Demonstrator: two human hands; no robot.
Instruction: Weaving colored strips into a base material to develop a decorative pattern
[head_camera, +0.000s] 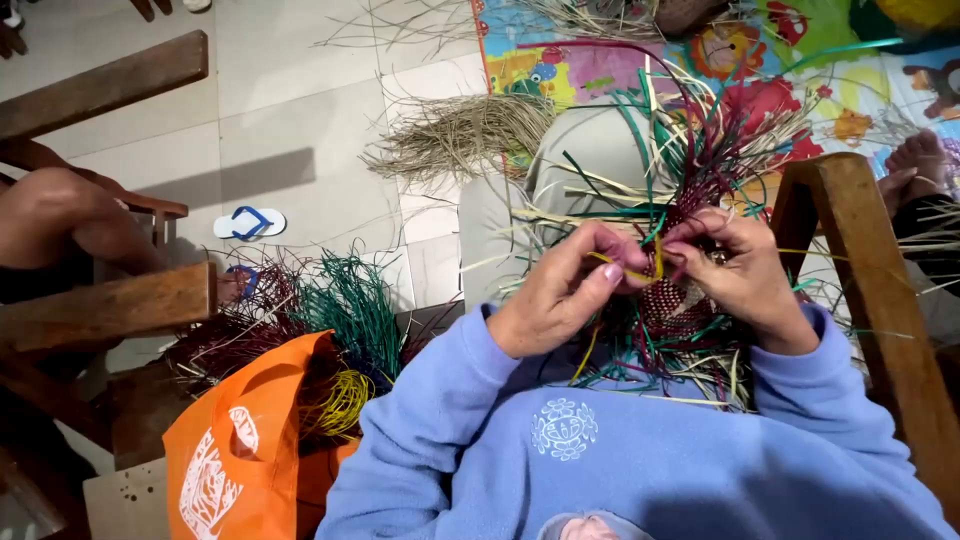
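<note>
The left hand (560, 295) and right hand (745, 270) pinch a thin yellow strip (640, 268) between their fingers, on a small round weaving (680, 300) of dark red and green straw (stiff ends poke out everywhere) over the lap. An orange bag (240, 440) sits nearby.

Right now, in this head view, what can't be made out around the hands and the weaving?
- Woven piece: its middle and overall shape are hidden by both hands and loose strands.
- Right hand: fingertips are buried in strands, so its grip can't be told.
- Yellow strand: pinched by the left hand; its far end is lost in the weave.
- Orange bag: cut off by the bottom edge; contents unseen.
</note>
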